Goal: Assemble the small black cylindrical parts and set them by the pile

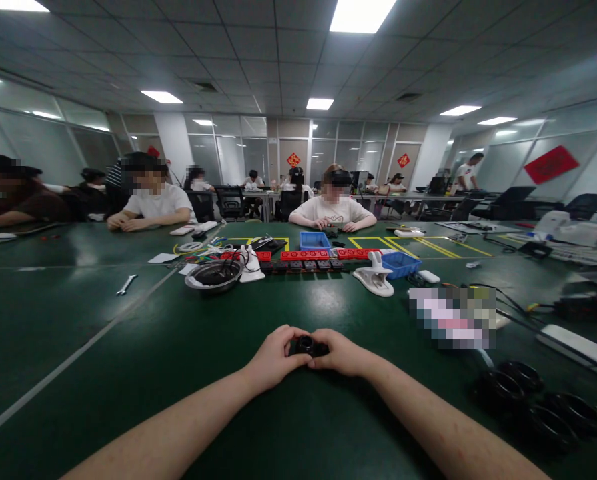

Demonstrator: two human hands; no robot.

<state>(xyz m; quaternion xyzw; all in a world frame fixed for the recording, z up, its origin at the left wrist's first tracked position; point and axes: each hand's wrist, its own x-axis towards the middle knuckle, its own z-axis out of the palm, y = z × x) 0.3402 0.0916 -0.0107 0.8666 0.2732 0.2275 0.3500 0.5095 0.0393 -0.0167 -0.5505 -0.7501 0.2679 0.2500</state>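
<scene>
The fingers (298, 352) hide most of the small black part (307, 345); its kind is unclear.

No legible text; red wall signs (550, 164) unreadable.

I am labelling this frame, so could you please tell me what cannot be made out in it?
- Small black part, head view: mostly covered by the left hand and right hand; shape unclear.
- Item right of the hands: hidden by the pixelated patch.
- Black rings, lower right: dark and blurred.
- Metal bowl: contents too small.
</scene>
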